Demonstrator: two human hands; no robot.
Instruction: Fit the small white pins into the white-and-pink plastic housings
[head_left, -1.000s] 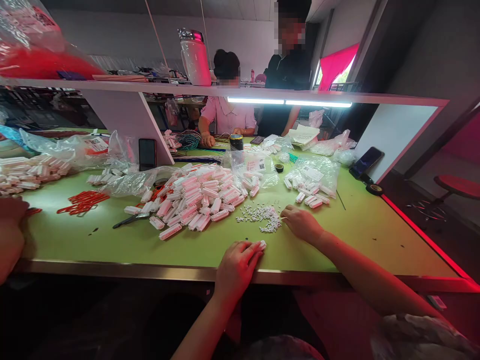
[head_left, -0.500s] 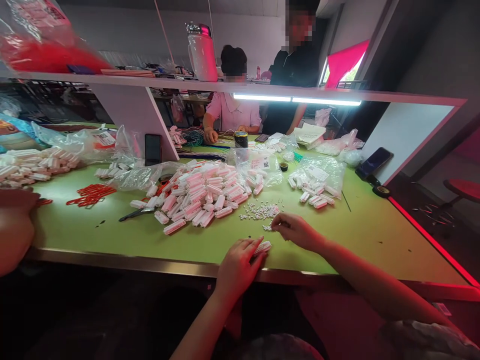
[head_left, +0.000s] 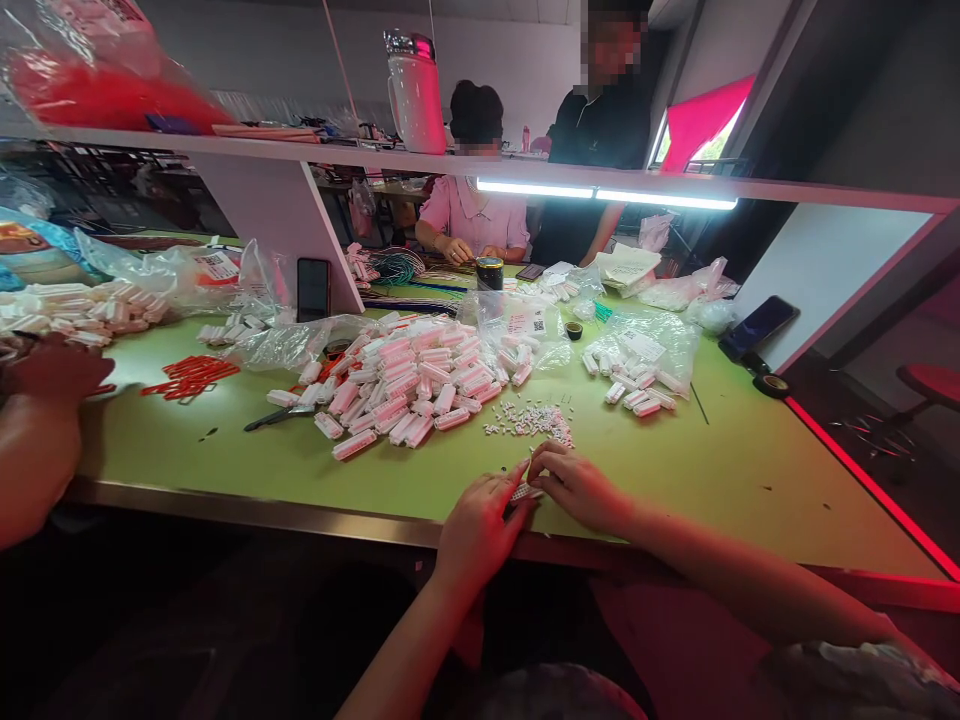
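Note:
Near the table's front edge, my left hand (head_left: 480, 520) is closed around a white plastic connector block (head_left: 523, 492) with rows of small holes. My right hand (head_left: 574, 485) bends over the same block, its thumb and fingertips pinched together at the block's upper face. Whatever sits in that pinch is too small to make out. Just beyond my hands lies a scatter of tiny white plugs (head_left: 529, 418). To the left of them rises a big heap of similar white connector blocks (head_left: 405, 385).
Another person's hand (head_left: 56, 370) works at the far left beside red strips (head_left: 191, 375). Scissors (head_left: 277, 418) lie by the heap. A plastic bag of white blocks (head_left: 652, 350), black tape (head_left: 771, 385) and a phone (head_left: 759, 328) are at right. A lit shelf (head_left: 420, 165) spans overhead.
My right hand has come from the scattered plugs down and left to the connector block. My left hand stays on the block. The other person's hand at far left has moved up.

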